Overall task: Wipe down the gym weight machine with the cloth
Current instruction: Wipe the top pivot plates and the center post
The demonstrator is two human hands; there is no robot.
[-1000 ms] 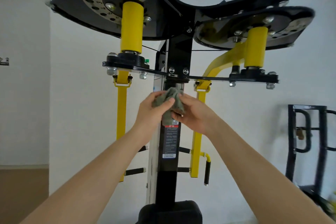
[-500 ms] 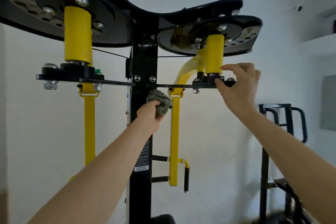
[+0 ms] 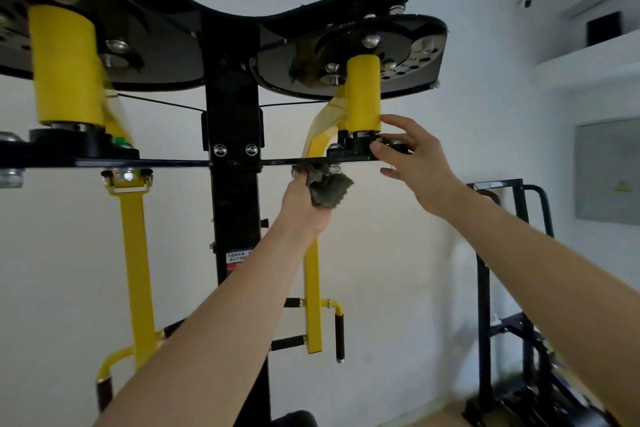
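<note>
Since half a second ago the left hand (image 3: 304, 204) has carried the grey cloth (image 3: 327, 188) rightward, off the black centre post (image 3: 235, 204) and up under the black crossbar (image 3: 294, 161) beside the right pivot. Its fingers are curled round the bunched cloth, pressing the top of it against the underside of the bar where the right yellow arm (image 3: 312, 288) hangs; a loose fold dangles to the right of the knuckles. The right hand (image 3: 412, 163) grips the black pivot block (image 3: 356, 144) at the bar's end, thumb at the block's edge, fingers curled over it by the base of the yellow sleeve (image 3: 363, 97). Above sits the perforated black cam plate (image 3: 408, 55). To the left hangs the other yellow arm (image 3: 136, 246) under its own sleeve (image 3: 65, 66). A black rack (image 3: 485, 288) stands against the white wall at right, behind the right forearm.
</note>
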